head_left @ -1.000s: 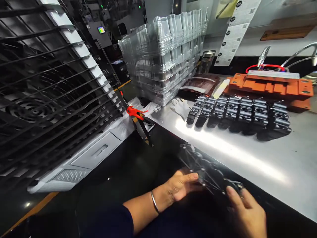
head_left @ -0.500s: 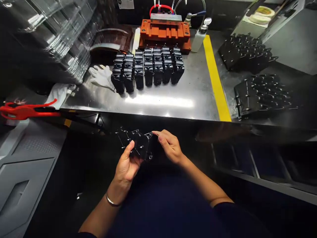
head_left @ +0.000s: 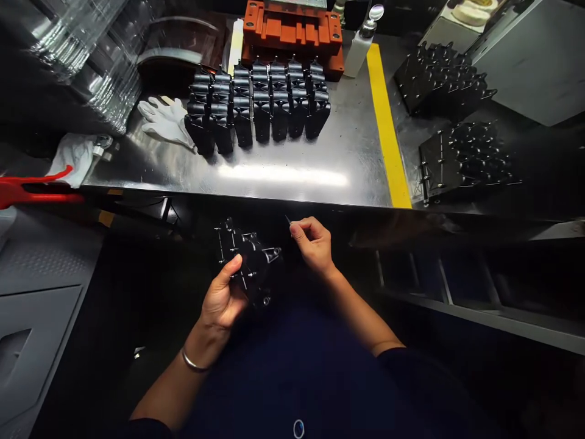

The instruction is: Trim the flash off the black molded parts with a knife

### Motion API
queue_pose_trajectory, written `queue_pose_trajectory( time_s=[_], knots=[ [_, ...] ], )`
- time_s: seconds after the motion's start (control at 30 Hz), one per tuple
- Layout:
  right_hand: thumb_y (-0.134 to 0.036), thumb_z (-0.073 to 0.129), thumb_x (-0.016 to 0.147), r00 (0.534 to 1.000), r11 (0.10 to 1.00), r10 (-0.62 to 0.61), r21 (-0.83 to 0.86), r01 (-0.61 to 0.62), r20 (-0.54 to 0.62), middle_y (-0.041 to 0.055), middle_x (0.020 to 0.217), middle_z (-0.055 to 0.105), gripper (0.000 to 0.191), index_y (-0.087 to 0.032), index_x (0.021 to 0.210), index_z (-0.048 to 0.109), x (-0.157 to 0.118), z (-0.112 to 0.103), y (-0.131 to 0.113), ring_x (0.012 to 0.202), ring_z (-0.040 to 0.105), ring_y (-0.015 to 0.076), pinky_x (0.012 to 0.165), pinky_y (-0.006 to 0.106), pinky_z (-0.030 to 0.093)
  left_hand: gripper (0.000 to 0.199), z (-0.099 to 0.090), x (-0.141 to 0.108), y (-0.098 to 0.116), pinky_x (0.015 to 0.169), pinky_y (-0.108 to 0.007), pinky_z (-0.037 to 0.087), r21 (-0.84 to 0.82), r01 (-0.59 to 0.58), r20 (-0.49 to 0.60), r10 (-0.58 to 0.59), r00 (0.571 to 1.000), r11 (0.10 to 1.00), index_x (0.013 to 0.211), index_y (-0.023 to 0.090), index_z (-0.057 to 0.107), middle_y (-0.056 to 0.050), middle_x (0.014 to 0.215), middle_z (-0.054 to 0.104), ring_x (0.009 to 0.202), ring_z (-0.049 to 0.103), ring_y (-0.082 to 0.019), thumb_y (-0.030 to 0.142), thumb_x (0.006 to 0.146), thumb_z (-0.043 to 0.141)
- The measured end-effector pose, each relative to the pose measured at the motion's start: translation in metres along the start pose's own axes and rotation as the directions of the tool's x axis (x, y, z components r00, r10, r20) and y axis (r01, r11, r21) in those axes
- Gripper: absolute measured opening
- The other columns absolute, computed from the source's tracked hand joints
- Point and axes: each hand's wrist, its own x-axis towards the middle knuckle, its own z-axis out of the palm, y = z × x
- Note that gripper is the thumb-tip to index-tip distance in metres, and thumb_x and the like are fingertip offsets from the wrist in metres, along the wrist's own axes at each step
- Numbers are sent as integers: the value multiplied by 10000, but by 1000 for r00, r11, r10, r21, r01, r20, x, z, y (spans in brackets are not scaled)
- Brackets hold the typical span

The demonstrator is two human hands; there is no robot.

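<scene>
My left hand (head_left: pixel 223 297) is closed around the edge of a black plastic molded part (head_left: pixel 251 259), thumb on top. The part has several posts and round-holed lugs and is tilted in front of my body, below the bench edge. To its right, my right hand (head_left: pixel 316 244) pinches a small thin, dark, pointed piece (head_left: pixel 287 219) between thumb and forefinger. Its tip sticks out up and left; the rest is hidden by the fingers. The piece and the black part are apart.
On the metal bench (head_left: pixel 356 146) stands a row of black parts (head_left: pixel 262 100) before an orange fixture (head_left: pixel 292 30). A white glove (head_left: pixel 164 119) lies left. Right of the yellow tape (head_left: pixel 388 128) are stacked black parts (head_left: pixel 461 158). A red-handled tool (head_left: pixel 36 189) is at far left.
My right hand has moved off the part's lug, and the thin piece in its fingers now shows. The part in my left hand has turned slightly. The bench has shifted up and left in view.
</scene>
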Motion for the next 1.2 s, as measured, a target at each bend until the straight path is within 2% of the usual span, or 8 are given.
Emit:
queue_pose_trajectory(
  time_s=[0.37,0.57,0.63,0.7,0.8,0.9,1.03,1.2],
  knots=[
    [-334,674,879,969,986,-147,106,128,197,9,732,671,138,-213,816,692,-16,1,-19,603,582,103,562,256,470,131,-4,8,-3,856,-340,619,0,-128,55,128,990,992,880,112,715,-56,783,781,707,752,-186,117,861,585],
    [-412,625,909,968,997,-64,-34,75,241,-3,664,647,282,-191,738,659,-8,-8,-14,586,583,100,550,233,460,185,-27,3,3,784,-376,628,250,-159,385,53,921,955,722,155,695,-15,582,684,775,749,-278,177,602,834],
    [-395,518,973,907,989,-99,-57,133,409,-5,632,628,337,-191,735,641,-7,-16,-19,555,576,92,544,223,451,225,-31,0,10,769,-369,625,290,-268,462,111,880,919,743,167,699,-18,605,686,821,745,-294,146,570,841],
    [-390,401,1018,784,964,-183,-49,262,593,1,619,615,403,-193,748,626,-5,-24,-27,532,559,88,537,220,438,269,-32,-1,18,766,-364,621,288,-347,466,186,865,892,798,169,711,-45,690,722,878,739,-315,92,563,818],
    [-576,425,970,586,898,-268,-23,440,764,9,624,587,469,-197,753,596,-2,-29,-38,540,525,101,512,234,395,396,-26,-3,25,805,-371,613,267,-312,391,193,900,912,886,160,720,-79,814,760,981,722,-352,-26,539,758],
    [-685,526,868,488,861,-266,-22,507,831,-28,561,472,528,-211,638,497,1,-30,-42,493,413,90,471,247,295,490,-21,-1,25,859,-382,598,231,-228,334,143,932,946,924,166,720,-71,842,766,1044,706,-361,-108,518,709],
    [-576,601,881,485,811,-376,27,584,789,-53,518,364,529,-213,566,381,5,-29,-41,463,333,80,462,260,225,310,-23,6,19,726,-353,610,317,-246,406,103,908,916,829,138,737,-93,756,749,873,736,-333,-8,557,766],
    [-582,567,898,589,750,-464,-61,658,661,-41,534,394,474,-210,626,458,7,-27,-39,484,361,88,469,258,245,208,-24,12,11,503,-250,547,333,-341,447,171,878,879,755,133,728,-49,636,707,527,650,-174,144,575,831]
  ],
)
